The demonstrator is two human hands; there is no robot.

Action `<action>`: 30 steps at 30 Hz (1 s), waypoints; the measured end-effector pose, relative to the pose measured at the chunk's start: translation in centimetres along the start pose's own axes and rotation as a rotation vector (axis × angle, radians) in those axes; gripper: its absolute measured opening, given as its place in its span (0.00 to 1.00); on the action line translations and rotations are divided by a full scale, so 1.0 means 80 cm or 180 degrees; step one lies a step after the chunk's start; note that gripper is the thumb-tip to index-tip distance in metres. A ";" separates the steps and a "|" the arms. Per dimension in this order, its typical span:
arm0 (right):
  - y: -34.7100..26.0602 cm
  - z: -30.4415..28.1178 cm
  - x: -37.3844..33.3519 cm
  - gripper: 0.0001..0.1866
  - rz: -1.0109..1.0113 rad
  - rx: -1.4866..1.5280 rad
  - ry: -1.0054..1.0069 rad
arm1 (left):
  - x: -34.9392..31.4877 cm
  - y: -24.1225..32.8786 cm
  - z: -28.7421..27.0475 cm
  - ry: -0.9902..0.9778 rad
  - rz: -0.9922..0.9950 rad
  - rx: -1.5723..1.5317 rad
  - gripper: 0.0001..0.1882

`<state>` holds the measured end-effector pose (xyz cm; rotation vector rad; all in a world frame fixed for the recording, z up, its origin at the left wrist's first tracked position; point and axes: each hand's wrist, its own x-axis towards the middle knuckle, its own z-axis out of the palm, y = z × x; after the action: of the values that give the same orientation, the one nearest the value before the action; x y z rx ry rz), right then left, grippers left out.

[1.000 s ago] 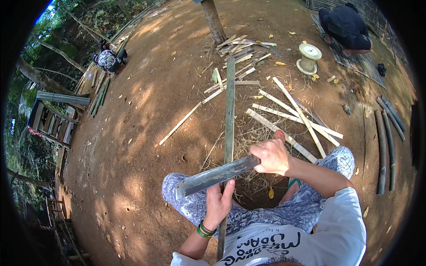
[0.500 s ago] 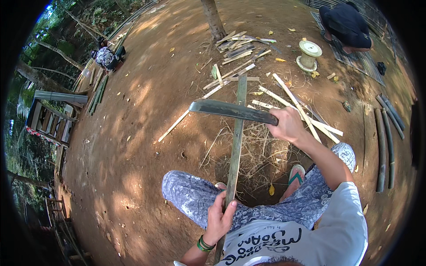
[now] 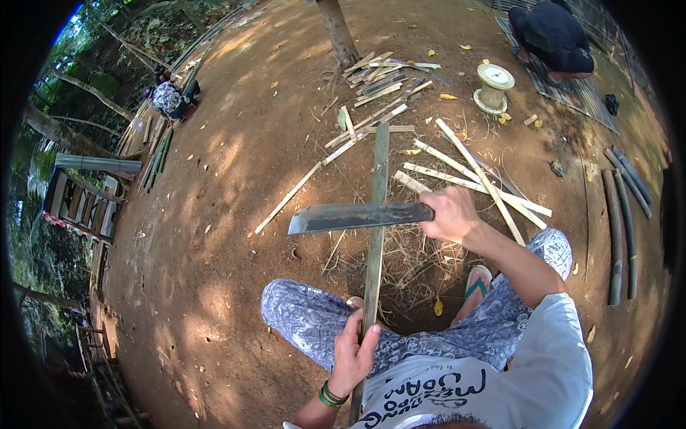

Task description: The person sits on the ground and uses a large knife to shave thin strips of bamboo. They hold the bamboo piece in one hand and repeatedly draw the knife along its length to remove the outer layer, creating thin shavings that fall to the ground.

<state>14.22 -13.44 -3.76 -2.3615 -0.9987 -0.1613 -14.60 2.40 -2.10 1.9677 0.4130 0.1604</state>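
My right hand [image 3: 451,214] is closed round the handle of a machete [image 3: 357,217], whose broad dark blade points left. The blade lies across a long split bamboo strip [image 3: 374,268], roughly at its middle; whether it bites into the edge cannot be told. Near its lower end, my left hand [image 3: 354,349] grips the strip, thumb on top. The strip runs away from my body between my knees, its far end close to the pale offcuts on the ground. Fine bamboo shavings [image 3: 418,250] lie beneath it between my legs.
Pale bamboo slats [image 3: 480,180] lie ahead to the right, with a pile of split pieces [image 3: 382,79] by a tree trunk [image 3: 337,32]. A cable spool [image 3: 493,89] stands beyond. Dark bamboo poles [image 3: 613,236] lie far right. Two people [image 3: 550,39] [image 3: 171,99] crouch farther off.
The machete has come down along the bamboo strip toward my body, with my right hand, and shifted slightly left. My left hand keeps its grip in nearly the same place.
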 end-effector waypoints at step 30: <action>0.019 -0.057 0.013 0.16 0.1001 0.3885 0.0056 | -0.050 -0.030 -0.001 0.0280 0.0533 0.0884 0.19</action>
<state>16.44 -16.11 -0.33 -1.3268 -0.4462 0.4348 -18.82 1.91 -3.94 2.2757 0.3408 0.3111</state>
